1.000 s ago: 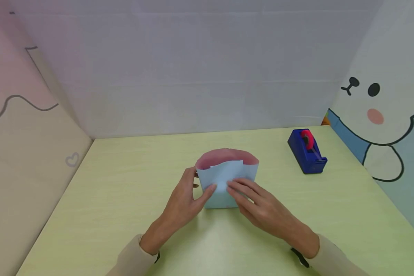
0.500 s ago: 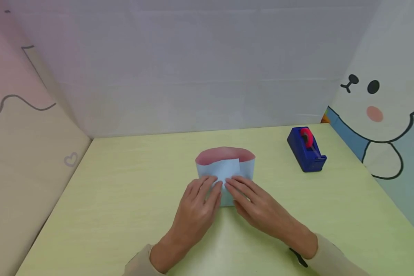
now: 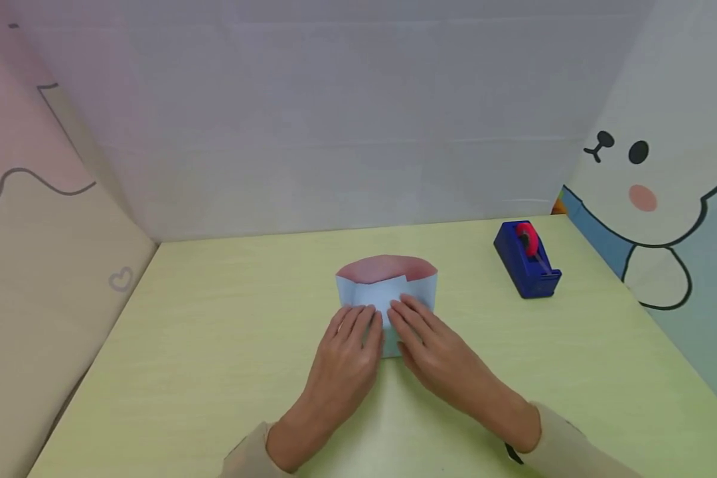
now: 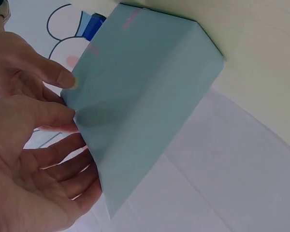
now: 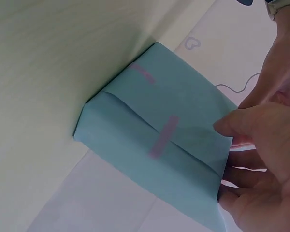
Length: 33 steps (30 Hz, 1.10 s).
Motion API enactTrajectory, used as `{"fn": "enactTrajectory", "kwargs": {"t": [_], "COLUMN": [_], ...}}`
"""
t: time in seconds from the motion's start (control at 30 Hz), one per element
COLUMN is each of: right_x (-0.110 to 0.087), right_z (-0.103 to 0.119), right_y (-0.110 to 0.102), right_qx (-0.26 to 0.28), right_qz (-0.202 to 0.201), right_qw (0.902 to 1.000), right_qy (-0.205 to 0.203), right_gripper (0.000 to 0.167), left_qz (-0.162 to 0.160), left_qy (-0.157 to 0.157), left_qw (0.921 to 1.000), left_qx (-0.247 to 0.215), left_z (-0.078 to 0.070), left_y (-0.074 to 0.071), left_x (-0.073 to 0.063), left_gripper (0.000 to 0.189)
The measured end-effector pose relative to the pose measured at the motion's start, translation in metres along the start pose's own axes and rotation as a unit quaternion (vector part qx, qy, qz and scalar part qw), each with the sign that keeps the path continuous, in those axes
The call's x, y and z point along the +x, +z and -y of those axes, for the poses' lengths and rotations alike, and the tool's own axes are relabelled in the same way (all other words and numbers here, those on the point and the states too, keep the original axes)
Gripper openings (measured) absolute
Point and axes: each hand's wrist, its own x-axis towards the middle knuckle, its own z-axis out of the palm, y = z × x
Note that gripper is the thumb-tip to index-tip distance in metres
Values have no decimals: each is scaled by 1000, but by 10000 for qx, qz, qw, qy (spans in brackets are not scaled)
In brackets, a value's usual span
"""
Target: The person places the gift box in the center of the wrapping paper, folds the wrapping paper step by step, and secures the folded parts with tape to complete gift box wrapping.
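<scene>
A light blue paper bag (image 3: 378, 292) with a pink inside stands upright mid-table, its mouth gaping at the top. My left hand (image 3: 343, 362) and right hand (image 3: 445, 355) lie side by side over its front, fingertips nearly meeting. From the left wrist, the left thumb (image 4: 43, 112) shows at the edge of the bag's near panel (image 4: 145, 92), with the fingers behind that edge. Seen from the right wrist, the right thumb (image 5: 239, 122) presses the near face while the fingers curl behind the same edge. Pink tape strips (image 5: 164, 136) cross a seam there.
A blue tape dispenser (image 3: 527, 260) with a red-cored roll stands at the back right of the pale yellow table (image 3: 227, 312). A grey-white back wall (image 3: 358, 119) and printed side panels (image 3: 663, 219) enclose the table. The right wrist wears a dark band.
My left hand has gone from gripping the bag's left side to its front, beside the right hand. The right hand has shifted slightly upward. The front flap's top edge now slants.
</scene>
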Motion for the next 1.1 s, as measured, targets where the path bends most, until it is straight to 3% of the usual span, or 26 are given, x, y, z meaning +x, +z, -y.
{"fn": "enactTrajectory", "kwargs": {"t": [0.1,0.2,0.33,0.43,0.5,0.63,0.77,0.87,1.1], "right_x": [2,3,6,9,11,16,19,19,19], "right_z": [3,4,5,4,4,2,0,-2,-3], "right_y": [1,1,1,1,1,2,4,5,3], "right_qx": [-183,-351,-627,-745,-737,-591,-531,-365,290], "right_qz": [77,228,433,460,377,70,-105,-100,-419], "right_qw": [9998,9991,9971,9961,9966,9982,9985,9992,9978], "right_qy": [21,50,58,51,60,68,59,148,416], "right_gripper": [47,40,43,45,54,53,48,42,29], "left_qz": [186,296,450,330,57,-584,-756,-710,-714], "left_qy": [-61,-98,-75,-74,-186,-866,-1776,-2269,-2531], "left_qw": [9998,9993,9987,9993,9997,9945,9807,9685,9565], "left_qx": [92,183,223,176,120,67,-301,-742,-1261], "left_z": [-3,-5,-5,-3,-1,5,9,9,11], "left_y": [0,0,-1,0,1,4,7,7,11], "left_x": [3,7,9,9,9,12,15,14,9], "left_gripper": [23,29,25,32,40,24,72,89,82]}}
